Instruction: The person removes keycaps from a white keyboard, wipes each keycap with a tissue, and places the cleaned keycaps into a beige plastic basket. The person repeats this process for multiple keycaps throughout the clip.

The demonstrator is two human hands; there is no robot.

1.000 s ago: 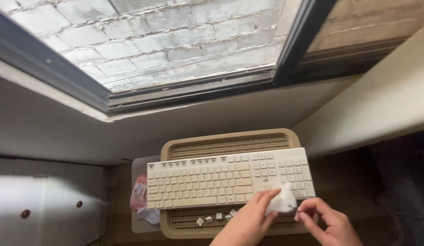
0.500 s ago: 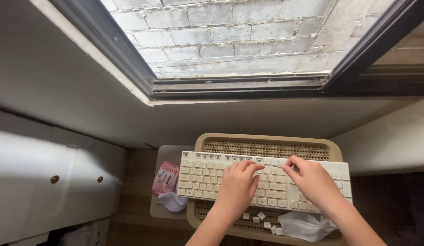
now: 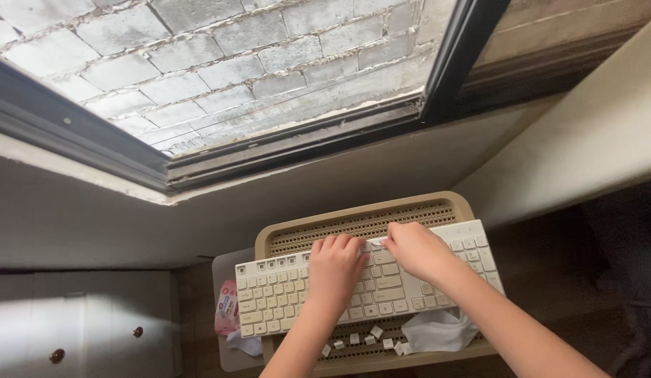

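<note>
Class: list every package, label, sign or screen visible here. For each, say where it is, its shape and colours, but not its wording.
Small packet: left of the white keyboard, on the grey surface beside the tan tray; flat, pink with white and red printing.
No signs or screens show.

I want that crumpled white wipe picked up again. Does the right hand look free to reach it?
Probably yes: the right hand rests on the cream keyboard, and the crumpled white wipe lies uncovered just below on the beige slotted tray.
</note>
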